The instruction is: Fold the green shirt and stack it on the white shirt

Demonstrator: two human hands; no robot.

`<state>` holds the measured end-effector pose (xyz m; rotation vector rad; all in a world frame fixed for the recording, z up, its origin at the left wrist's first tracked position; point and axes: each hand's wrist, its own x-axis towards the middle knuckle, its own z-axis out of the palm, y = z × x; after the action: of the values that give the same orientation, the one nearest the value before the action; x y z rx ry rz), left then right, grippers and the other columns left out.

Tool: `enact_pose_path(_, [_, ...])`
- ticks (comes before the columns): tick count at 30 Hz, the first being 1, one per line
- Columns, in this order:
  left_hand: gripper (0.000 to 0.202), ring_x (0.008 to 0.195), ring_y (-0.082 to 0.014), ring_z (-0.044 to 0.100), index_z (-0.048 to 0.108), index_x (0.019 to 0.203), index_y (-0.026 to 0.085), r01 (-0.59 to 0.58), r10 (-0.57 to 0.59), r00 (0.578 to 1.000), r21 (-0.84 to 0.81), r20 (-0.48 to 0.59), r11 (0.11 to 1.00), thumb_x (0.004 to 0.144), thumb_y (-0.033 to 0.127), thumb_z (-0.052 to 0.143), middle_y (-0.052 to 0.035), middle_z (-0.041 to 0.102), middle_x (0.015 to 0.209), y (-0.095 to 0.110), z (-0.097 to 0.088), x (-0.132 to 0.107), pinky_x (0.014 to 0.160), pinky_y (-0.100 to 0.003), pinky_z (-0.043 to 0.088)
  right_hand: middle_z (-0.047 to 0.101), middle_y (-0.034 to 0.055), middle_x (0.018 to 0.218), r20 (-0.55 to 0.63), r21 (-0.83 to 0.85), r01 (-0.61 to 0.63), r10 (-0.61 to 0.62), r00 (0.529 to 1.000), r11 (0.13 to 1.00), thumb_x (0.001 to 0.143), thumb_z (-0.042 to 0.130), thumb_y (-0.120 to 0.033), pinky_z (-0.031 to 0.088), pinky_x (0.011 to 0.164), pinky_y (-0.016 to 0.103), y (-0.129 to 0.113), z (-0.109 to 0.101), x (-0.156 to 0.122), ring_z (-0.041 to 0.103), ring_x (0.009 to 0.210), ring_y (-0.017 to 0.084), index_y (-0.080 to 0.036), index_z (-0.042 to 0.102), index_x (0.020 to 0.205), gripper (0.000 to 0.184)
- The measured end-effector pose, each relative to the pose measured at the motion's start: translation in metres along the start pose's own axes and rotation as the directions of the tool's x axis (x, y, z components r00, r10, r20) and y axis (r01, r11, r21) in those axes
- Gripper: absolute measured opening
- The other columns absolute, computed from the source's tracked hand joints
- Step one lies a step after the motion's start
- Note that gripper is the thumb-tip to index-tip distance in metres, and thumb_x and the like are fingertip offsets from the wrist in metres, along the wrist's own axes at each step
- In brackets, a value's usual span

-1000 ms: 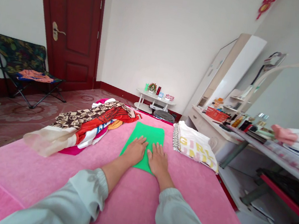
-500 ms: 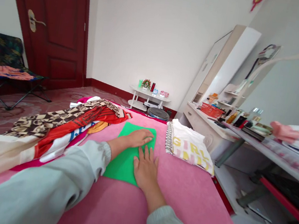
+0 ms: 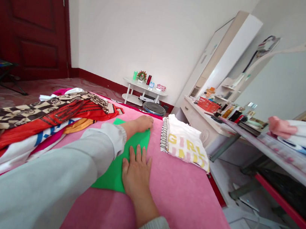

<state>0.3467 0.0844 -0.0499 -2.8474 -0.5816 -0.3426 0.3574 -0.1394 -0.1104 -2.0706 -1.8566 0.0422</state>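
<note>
A folded green cloth [image 3: 134, 142] lies flat on the pink blanket [image 3: 181, 194] in front of me. My right hand [image 3: 136, 171] rests palm down on its near end, fingers stretched out flat. My left hand [image 3: 143, 123] reaches to the cloth's far edge, fingers lying over that edge; nothing shows that it grips the cloth. Both arms wear pale grey sleeves.
A heap of patterned clothes [image 3: 41, 117] lies to the left. A folded white T-shirt [image 3: 184, 143] with yellow lettering sits to the right near the bed's edge. Beyond are a white side table [image 3: 144, 90], a dresser [image 3: 209, 118] and a shelf [image 3: 292, 153].
My left hand has slid from beside the right hand out to the green cloth's far edge. The right hand stayed on the near end. The view has turned to the right.
</note>
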Motion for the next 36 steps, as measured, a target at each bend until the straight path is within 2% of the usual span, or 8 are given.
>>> enact_pose_path(4, [0.022, 0.102, -0.0223, 0.053, 0.073, 0.087, 0.017, 0.032, -0.034, 0.999, 0.052, 0.039, 0.998, 0.074, 0.008, 0.057, -0.0112, 0.066, 0.103, -0.005, -0.010, 0.002, 0.088, -0.033, 0.039, 0.022, 0.0051, 0.154, -0.013, 0.001, -0.001, 0.001, 1.000, 1.000, 0.095, 0.025, -0.048, 0.010, 0.109, 0.056, 0.000, 0.001, 0.000, 0.010, 0.142, 0.026, -0.028, 0.034, 0.143, 0.053])
enact_pose_path(9, [0.020, 0.108, -0.0274, 0.050, 0.072, 0.088, 0.012, 0.204, -0.206, 0.978, 0.105, 0.015, 0.973, 0.078, 0.007, 0.055, -0.0171, 0.065, 0.104, 0.005, -0.013, -0.001, 0.092, -0.041, 0.035, 0.022, 0.0045, 0.154, -0.011, 0.008, -0.003, 0.004, 1.000, 1.000, 0.095, 0.026, -0.048, 0.011, 0.109, 0.056, 0.001, 0.001, 0.000, 0.010, 0.142, 0.027, -0.028, 0.034, 0.143, 0.053])
enact_pose_path(12, [0.024, 0.111, -0.0278, 0.049, 0.071, 0.093, 0.012, 0.323, -0.325, 0.946, 0.105, -0.002, 0.941, 0.081, 0.008, 0.050, -0.0172, 0.062, 0.109, 0.003, -0.012, -0.015, 0.093, -0.041, 0.035, 0.023, 0.0038, 0.154, -0.016, 0.015, 0.000, 0.001, 1.000, 1.000, 0.094, 0.027, -0.049, 0.012, 0.110, 0.055, 0.001, 0.000, 0.000, 0.011, 0.142, 0.026, -0.029, 0.034, 0.143, 0.053])
enact_pose_path(16, [0.028, 0.110, -0.0265, 0.053, 0.067, 0.107, 0.017, 0.498, -0.500, 0.866, 0.081, -0.003, 0.863, 0.085, 0.020, 0.049, -0.0135, 0.060, 0.113, -0.010, -0.014, -0.063, 0.089, -0.036, 0.041, 0.022, 0.0041, 0.154, -0.013, 0.009, -0.009, 0.009, 1.000, 1.000, 0.094, 0.027, -0.049, 0.011, 0.110, 0.054, 0.001, -0.001, 0.000, 0.011, 0.142, 0.025, -0.029, 0.034, 0.143, 0.053])
enact_pose_path(21, [0.036, 0.100, -0.0233, 0.061, 0.061, 0.116, 0.019, 0.675, -0.677, 0.735, 0.060, 0.024, 0.735, 0.087, 0.035, 0.047, -0.0103, 0.065, 0.108, -0.009, -0.026, -0.149, 0.079, -0.030, 0.047, 0.022, 0.0047, 0.154, 0.001, -0.011, -0.006, 0.006, 1.000, 1.000, 0.094, 0.026, -0.049, 0.009, 0.110, 0.055, 0.001, 0.000, 0.001, 0.011, 0.142, 0.025, -0.028, 0.033, 0.143, 0.054])
enact_pose_path(26, [0.046, 0.091, -0.0289, 0.064, 0.068, 0.094, 0.020, 0.780, -0.768, 0.622, -0.031, 0.152, 0.625, 0.082, 0.058, 0.045, -0.0116, 0.070, 0.093, 0.017, -0.038, -0.218, 0.073, -0.034, 0.046, 0.023, 0.0048, 0.153, 0.009, -0.028, -0.012, 0.012, 1.000, 1.000, 0.094, 0.024, -0.047, 0.010, 0.109, 0.056, -0.001, -0.002, 0.001, 0.013, 0.142, 0.025, -0.027, 0.034, 0.144, 0.054])
enact_pose_path(32, [0.049, 0.071, -0.0223, 0.063, 0.068, 0.075, 0.022, 0.780, -0.718, 0.626, -0.249, 0.305, 0.574, 0.070, 0.068, 0.053, -0.0054, 0.069, 0.075, 0.055, -0.051, -0.252, 0.059, -0.027, 0.039, 0.027, 0.0051, 0.152, 0.020, -0.061, -0.027, 0.028, 0.999, 0.998, 0.094, 0.027, -0.045, 0.015, 0.108, 0.056, -0.004, -0.004, -0.001, 0.018, 0.140, 0.026, -0.024, 0.038, 0.141, 0.053])
enact_pose_path(36, [0.036, 0.062, -0.0182, 0.058, 0.062, 0.064, 0.021, 0.775, -0.675, 0.632, -0.294, 0.381, 0.559, 0.064, 0.057, 0.063, 0.0003, 0.060, 0.062, 0.073, -0.060, -0.257, 0.050, -0.025, 0.030, 0.050, 0.0120, 0.136, -0.075, -0.178, 0.026, -0.040, 0.996, 0.984, 0.094, 0.032, -0.043, 0.017, 0.107, 0.055, -0.009, -0.012, 0.003, 0.039, 0.127, 0.030, -0.019, 0.057, 0.126, 0.047])
